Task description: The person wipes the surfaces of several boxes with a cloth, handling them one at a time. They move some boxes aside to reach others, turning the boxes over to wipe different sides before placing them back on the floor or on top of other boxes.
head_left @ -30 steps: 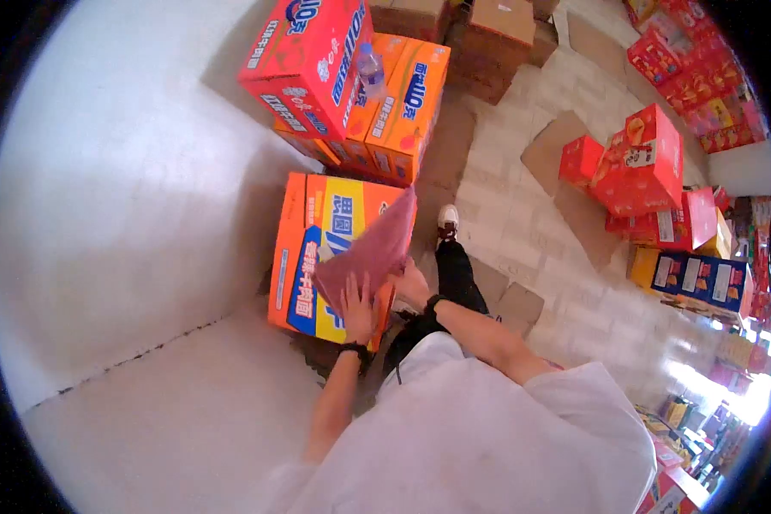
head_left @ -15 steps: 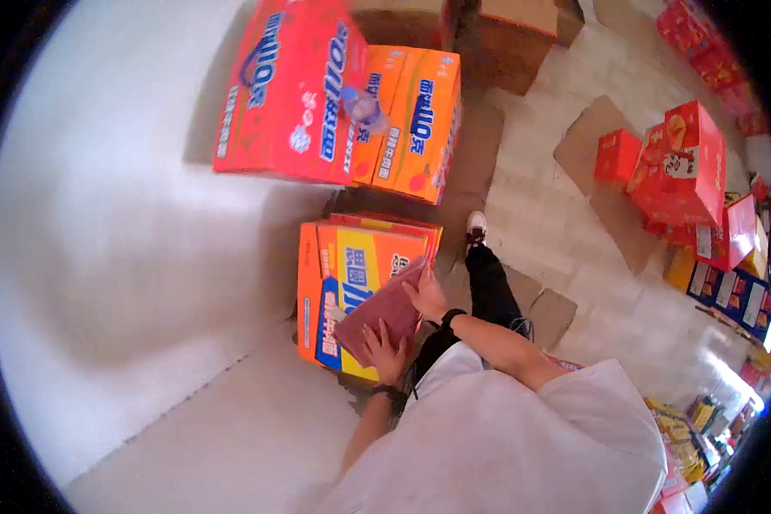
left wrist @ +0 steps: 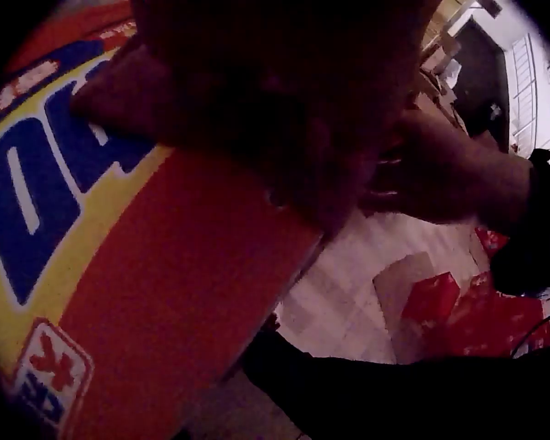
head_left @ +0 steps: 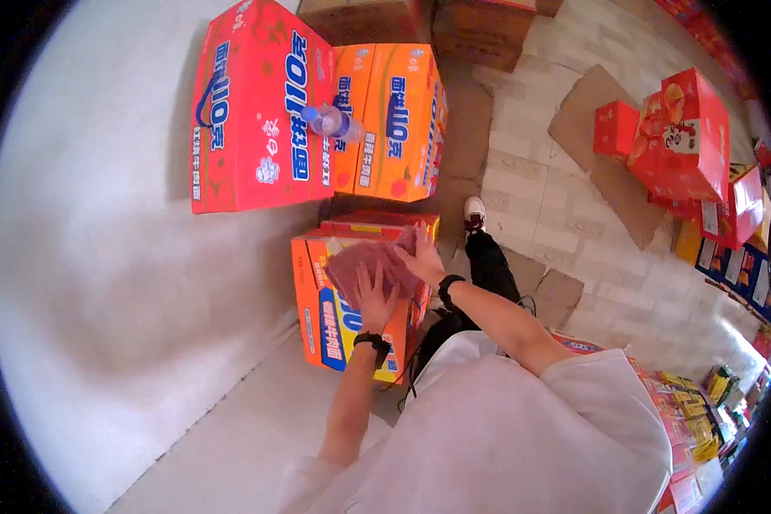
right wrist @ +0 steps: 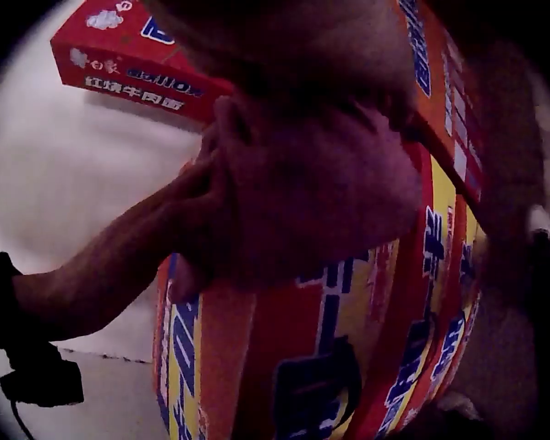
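Observation:
In the head view, a dull pink cloth (head_left: 351,267) lies bunched on top of an orange, yellow and blue noodle carton (head_left: 310,300). My left hand (head_left: 373,301) rests on the cloth with its fingers spread. At the cloth's far right end, my right hand (head_left: 423,259) grips it, thumb on the near side. The right wrist view shows the cloth (right wrist: 321,197) draped in folds over the carton's printed side (right wrist: 293,357). Dark shadow covers much of both hands in the wrist views.
A red noodle carton (head_left: 261,128) stands by the white wall (head_left: 103,257), next to orange cartons (head_left: 403,128). A plastic bottle (head_left: 332,122) lies on top near them. Red boxes (head_left: 681,141) are stacked at right, beside flattened cardboard (head_left: 604,163) on the tiled floor.
The cloth, earlier spread wide with its far corner raised, is now lower and more bunched. Both hands have stayed on it. The head view has shifted, bringing more of the red carton into sight.

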The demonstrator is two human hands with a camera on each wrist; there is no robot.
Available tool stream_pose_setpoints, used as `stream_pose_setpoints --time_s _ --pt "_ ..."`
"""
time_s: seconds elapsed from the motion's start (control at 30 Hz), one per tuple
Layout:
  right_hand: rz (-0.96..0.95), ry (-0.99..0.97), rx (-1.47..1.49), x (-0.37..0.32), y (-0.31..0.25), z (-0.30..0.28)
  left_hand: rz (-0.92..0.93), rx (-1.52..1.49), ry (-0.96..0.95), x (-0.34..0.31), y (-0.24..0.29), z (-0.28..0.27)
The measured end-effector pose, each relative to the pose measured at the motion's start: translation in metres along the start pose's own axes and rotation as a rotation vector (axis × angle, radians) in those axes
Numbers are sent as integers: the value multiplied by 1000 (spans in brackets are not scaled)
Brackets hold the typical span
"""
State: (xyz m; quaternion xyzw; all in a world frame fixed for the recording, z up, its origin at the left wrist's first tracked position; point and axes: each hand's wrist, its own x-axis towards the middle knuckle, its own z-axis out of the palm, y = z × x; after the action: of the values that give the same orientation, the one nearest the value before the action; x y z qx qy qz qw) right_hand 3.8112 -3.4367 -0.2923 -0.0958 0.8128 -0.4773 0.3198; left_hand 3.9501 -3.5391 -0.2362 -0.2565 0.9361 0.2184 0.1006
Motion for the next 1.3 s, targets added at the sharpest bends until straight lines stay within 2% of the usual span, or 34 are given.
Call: stream_pose_setpoints --time_s 0.17,0.23,0.37,0.47,0.53,0.57,0.63,0.67,0.73,0.8,0.83,0.87,0.93,0.97,1.03,1.07,1.13,1.17,1.2,1.27,1.3 --pt "-67 47 33 -42 13 19 44 -3 -7 -31 -12 4" --pt "16 29 85 -71 18 34 65 46 -28 -49 -21 10" --pt "41 37 92 -117 25 64 143 -8 -8 -100 -43 22" --pt "88 132 141 -157 33 89 149 -58 20 -148 -58 32" --pt "169 -71 -144 -179 67 111 147 -12 12 -187 -79 38" --pt "174 -64 -147 -192 70 112 154 -17 8 -206 -84 39" --pt "158 -342 -347 -217 71 112 168 19 -6 -242 -93 36" --pt "168 -330 -336 -228 79 118 183 24 -15 -257 -98 36" --pt "218 -746 -278 -245 100 130 70 -17 -36 -284 -109 39" --pt "70 -866 -62 -275 77 115 104 120 -19 -308 -126 46" --pt "-252 -768 314 -284 125 156 42 103 -103 -316 -130 46" --pt "-35 -874 343 -295 110 141 -13 79 -179 -318 -134 50" --pt "-250 -789 -112 -280 300 302 36 205 -184 -325 -150 70" --pt "-126 -775 -142 -288 211 234 65 198 -177 -319 -146 74" --pt "-42 -724 -189 -280 148 175 24 202 -175 -315 -137 65" --pt "-42 -702 -202 -278 137 158 34 209 -173 -315 -134 62" --pt "-119 -659 -228 -273 116 124 -91 29 -140 -304 -125 56" --pt "-316 -622 -267 -264 124 123 -75 -85 -54 -300 -114 46" --pt "-335 -610 -268 -258 115 121 -66 -78 -35 -293 -112 44" --pt "-29 -597 -283 -249 96 107 -85 -174 94 -296 -121 54" --pt "-159 -593 -239 -241 90 103 -200 -394 135 -294 -142 77"
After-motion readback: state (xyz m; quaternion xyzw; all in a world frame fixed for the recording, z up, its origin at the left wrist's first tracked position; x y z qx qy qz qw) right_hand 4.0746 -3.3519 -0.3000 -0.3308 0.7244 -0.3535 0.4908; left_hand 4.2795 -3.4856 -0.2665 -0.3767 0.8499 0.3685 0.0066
